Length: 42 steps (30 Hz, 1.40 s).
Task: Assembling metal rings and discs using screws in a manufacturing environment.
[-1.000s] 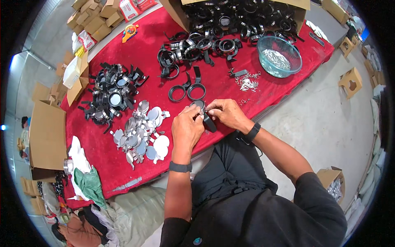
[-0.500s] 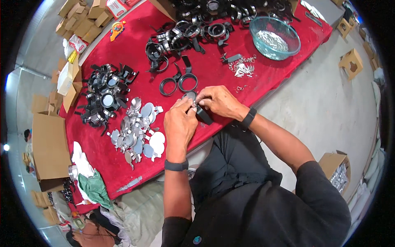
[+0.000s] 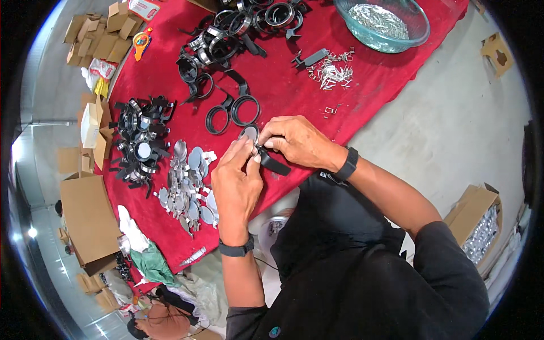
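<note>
My left hand [image 3: 237,180] and my right hand [image 3: 293,140] meet over the near edge of a red-covered table [image 3: 294,96]. Together they grip a black ring frame with a handle [image 3: 266,157], and a round silvery disc [image 3: 249,133] sits in its ring. Left of my left hand lies a heap of silvery discs [image 3: 187,184]. Just beyond my hands lie two empty black ring frames [image 3: 232,110].
A pile of frames with discs in them [image 3: 139,144] sits at the table's left. More black frames [image 3: 226,39] lie farther back, with small metal clips [image 3: 331,71] and a glass bowl of metal parts [image 3: 382,22]. Cardboard boxes [image 3: 85,209] stand on the left, another box [image 3: 481,224] on the floor right.
The view has shifted, so the table sits higher in the picture. My hands stay together on the black frame, and the disc now shows in its ring.
</note>
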### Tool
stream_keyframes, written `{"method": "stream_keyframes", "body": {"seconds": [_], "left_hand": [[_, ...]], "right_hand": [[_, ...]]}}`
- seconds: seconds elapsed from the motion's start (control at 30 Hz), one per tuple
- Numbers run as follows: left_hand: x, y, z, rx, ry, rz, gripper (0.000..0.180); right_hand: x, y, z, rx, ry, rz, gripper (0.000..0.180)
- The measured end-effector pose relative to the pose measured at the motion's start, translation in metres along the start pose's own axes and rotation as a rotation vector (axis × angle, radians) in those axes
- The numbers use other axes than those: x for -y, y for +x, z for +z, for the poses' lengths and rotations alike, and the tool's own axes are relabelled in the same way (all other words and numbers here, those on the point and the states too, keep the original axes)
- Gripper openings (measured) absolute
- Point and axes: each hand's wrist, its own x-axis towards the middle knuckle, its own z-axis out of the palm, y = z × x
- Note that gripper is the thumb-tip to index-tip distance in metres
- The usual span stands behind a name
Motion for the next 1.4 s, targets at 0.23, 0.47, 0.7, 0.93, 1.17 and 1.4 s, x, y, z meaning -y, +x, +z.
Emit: {"method": "stream_keyframes", "body": {"seconds": [0.23, 0.47, 0.7, 0.93, 1.17, 1.4], "left_hand": [[-0.005, 0.001, -0.005, 0.066, 0.113, -0.001, 0.033], [-0.007, 0.003, -0.003, 0.081, 0.117, -0.008, 0.035], [-0.008, 0.001, 0.0, 0.067, 0.108, -0.063, 0.035], [-0.006, -0.001, 0.005, 0.016, 0.076, -0.072, 0.034], [-0.01, 0.0, 0.005, 0.025, 0.093, -0.085, 0.033], [-0.007, -0.002, 0.003, 0.037, -0.022, -0.176, 0.035]], "right_hand": [[0.001, 0.001, -0.003, 0.024, 0.022, 0.005, 0.011], [-0.01, 0.0, 0.002, -0.051, -0.013, -0.166, 0.008], [-0.012, -0.001, 0.005, -0.053, -0.03, -0.177, 0.006], [-0.009, -0.001, 0.004, -0.046, -0.028, -0.13, 0.007], [-0.011, -0.004, 0.008, -0.08, 0.045, -0.107, 0.005], [-0.007, -0.002, 0.005, -0.093, -0.02, -0.136, 0.01]]}}
